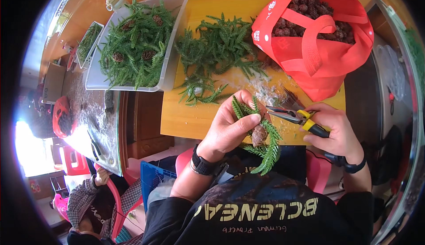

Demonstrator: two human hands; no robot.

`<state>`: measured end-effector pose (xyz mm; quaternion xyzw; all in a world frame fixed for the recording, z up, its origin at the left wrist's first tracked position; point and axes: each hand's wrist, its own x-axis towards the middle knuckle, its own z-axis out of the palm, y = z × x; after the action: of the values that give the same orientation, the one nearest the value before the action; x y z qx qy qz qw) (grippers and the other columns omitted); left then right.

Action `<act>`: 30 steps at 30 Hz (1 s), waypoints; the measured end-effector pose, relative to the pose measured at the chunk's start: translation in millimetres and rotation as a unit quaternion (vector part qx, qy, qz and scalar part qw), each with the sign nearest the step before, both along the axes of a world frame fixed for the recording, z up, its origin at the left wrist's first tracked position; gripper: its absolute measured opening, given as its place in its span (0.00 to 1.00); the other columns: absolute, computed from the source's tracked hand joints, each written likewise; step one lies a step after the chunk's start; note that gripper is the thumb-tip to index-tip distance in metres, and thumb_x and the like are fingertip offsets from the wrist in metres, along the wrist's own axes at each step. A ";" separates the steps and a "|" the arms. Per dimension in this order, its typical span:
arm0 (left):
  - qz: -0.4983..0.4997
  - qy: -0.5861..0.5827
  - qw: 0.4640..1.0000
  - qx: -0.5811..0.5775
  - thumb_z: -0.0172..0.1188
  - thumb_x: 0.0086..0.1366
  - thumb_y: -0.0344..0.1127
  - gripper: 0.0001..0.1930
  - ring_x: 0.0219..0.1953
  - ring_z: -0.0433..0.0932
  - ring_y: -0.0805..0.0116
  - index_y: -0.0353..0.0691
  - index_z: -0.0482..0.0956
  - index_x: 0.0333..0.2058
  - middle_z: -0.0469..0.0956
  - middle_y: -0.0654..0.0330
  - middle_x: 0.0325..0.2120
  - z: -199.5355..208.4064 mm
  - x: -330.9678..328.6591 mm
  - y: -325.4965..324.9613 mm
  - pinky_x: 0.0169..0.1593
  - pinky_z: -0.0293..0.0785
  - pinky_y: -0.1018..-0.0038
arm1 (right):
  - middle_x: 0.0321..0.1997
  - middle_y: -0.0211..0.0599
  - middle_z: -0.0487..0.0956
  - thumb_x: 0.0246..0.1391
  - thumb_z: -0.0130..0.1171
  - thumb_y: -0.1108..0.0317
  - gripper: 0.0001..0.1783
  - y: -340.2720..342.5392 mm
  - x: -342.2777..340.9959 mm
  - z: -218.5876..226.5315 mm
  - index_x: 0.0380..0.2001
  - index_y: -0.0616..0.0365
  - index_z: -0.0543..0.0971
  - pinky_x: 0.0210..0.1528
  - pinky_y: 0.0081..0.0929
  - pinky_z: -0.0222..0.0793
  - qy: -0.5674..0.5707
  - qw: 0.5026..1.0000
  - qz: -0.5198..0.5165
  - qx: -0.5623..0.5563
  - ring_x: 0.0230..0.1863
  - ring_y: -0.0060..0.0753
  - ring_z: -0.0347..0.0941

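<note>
"What could go wrong here?"

"The pliers could slip, I'd judge, and nip your left hand, because their jaws point straight toward it. Squeeze too hard and you might crush the pine cone or snap the green sprig."

"How is each grip?"

"Your left grip is clasped around the sprig, the cone beside it, at the near edge of the table. Your right hand is wrapped around the pliers' handles. Whether the jaws touch the sprig, I can't tell."

"And the containers?"

"At your far left, the white tub is heaped with greenery, a few cones among it. At your far right, the red bag gapes open, full of brown cones; catch its handle with your sleeve and it could spill."
</note>
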<state>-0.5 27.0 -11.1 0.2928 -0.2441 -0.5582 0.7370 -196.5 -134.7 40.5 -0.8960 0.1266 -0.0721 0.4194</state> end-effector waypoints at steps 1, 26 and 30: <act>-0.009 -0.004 1.000 -0.008 0.56 0.58 0.25 0.09 0.34 0.74 0.68 0.40 0.64 0.34 0.74 0.58 0.31 -1.1 0.2 0.1 0.36 0.71 0.74 | 0.37 0.47 0.76 0.34 0.65 0.68 0.14 -0.3 0.6 -1.3 0.28 0.63 0.80 0.44 0.31 0.67 0.000 1.000 0.000 0.000 0.41 0.45 0.73; -0.069 0.071 0.995 0.004 0.63 0.52 0.32 0.14 0.17 0.65 0.73 0.40 0.64 0.30 0.72 0.53 0.20 -2.4 -0.9 -0.1 0.17 0.60 0.80 | 0.26 0.40 0.77 0.31 0.65 0.68 0.10 -7.8 17.1 -18.4 0.21 0.62 0.78 0.40 0.32 0.68 -0.046 0.995 0.080 0.025 0.39 0.45 0.73; -0.071 0.077 0.994 -0.008 0.63 0.52 0.32 0.14 0.16 0.64 0.74 0.40 0.64 0.30 0.72 0.52 0.19 -4.1 -0.8 -0.8 0.16 0.58 0.81 | 0.23 0.41 0.75 0.29 0.66 0.70 0.12 -5.0 19.0 -13.6 0.16 0.63 0.73 0.37 0.33 0.69 -0.055 0.996 0.065 -0.007 0.36 0.47 0.74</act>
<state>-1.3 26.2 -15.3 0.2247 -0.2112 -0.6279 0.7146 -177.5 -139.8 26.9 -0.9001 0.0441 -0.0942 0.4230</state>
